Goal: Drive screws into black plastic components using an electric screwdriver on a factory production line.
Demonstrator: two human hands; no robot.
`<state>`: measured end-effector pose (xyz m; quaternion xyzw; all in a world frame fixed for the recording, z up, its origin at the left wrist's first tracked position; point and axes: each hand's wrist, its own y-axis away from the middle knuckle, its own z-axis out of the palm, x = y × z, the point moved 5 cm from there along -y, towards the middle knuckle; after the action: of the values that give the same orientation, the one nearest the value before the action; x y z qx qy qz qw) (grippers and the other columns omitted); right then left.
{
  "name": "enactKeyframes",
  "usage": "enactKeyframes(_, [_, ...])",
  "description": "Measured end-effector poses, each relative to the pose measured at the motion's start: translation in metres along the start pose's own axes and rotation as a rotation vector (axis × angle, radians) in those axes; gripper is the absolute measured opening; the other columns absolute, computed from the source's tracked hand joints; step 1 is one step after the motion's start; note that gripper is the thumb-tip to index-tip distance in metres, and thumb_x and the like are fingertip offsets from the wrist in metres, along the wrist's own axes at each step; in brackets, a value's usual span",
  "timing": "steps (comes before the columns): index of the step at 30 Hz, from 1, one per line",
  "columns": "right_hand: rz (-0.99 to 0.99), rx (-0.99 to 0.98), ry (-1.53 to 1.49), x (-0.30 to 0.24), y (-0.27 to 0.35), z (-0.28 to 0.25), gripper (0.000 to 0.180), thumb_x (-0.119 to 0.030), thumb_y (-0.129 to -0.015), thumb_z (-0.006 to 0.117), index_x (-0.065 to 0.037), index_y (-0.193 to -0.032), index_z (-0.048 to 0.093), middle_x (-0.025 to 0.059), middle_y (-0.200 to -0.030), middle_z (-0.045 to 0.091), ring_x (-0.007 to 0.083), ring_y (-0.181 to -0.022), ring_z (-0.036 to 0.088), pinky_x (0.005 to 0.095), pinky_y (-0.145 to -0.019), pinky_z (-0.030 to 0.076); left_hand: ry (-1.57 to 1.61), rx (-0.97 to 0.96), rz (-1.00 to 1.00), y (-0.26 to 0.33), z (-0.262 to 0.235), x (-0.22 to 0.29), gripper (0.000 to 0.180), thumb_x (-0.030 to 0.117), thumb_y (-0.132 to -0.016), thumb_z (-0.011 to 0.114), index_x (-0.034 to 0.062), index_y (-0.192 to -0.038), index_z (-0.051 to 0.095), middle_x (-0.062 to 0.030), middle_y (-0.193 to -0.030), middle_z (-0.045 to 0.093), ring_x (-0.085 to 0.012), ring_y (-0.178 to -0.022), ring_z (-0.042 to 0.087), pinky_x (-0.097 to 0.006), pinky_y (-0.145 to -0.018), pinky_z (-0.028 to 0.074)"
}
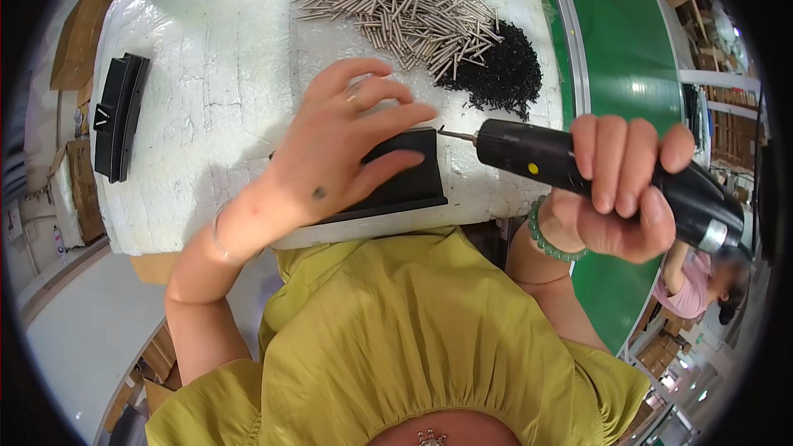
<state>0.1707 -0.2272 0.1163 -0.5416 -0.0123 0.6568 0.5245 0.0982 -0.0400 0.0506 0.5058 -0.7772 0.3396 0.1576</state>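
My right hand (pixel 621 182) is wrapped round a black electric screwdriver (pixel 522 149) held nearly level, its bit pointing left. At the bit's tip sits a small black screw (pixel 442 130), close to the right end of a black plastic part (pixel 409 186). My left hand (pixel 330 140) hovers over that part with fingers and thumb apart and nothing visible between them. It hides much of the part, which lies at the near edge of the white-wrapped work surface (pixel 215 58).
Beyond my hands lies a heap of thin silvery metal pins (pixel 396 4), with a pile of small black screws (pixel 504 70) to its right. Another black plastic part (pixel 121 120) rests at the far left. A green surface (pixel 624 58) runs along the right; a person in pink (pixel 687 289) is there.
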Motion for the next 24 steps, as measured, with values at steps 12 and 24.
enactKeyframes(12, [-0.069, 0.079, -0.006, -0.017, -0.003, 0.014, 0.026, -0.011, -0.07, 0.061, -0.012, -0.092, 0.047, -0.0089, -0.058, 0.052, 0.0027, -0.05, 0.049, 0.0175, -0.057, 0.04, 0.174, 0.172, 0.09, -0.013, 0.008, 0.007, 0.017, 0.009, -0.064, 0.078, 0.0097, -0.079, 0.069, 0.0021, -0.073, 0.062, -0.0241, -0.086, 0.052, -0.033, -0.075, 0.044])
enactKeyframes(24, [-0.102, -0.301, 0.148, -0.005, -0.011, 0.043, 0.028, -0.01, -0.069, 0.064, -0.014, -0.091, 0.048, -0.0076, -0.057, 0.058, 0.0011, -0.044, 0.052, 0.0133, -0.051, 0.042, 0.18, 0.16, 0.101, -0.006, 0.004, 0.003, 0.015, 0.004, -0.069, 0.074, 0.0073, -0.082, 0.068, -0.0005, -0.074, 0.064, -0.0243, -0.083, 0.052, -0.032, -0.068, 0.046])
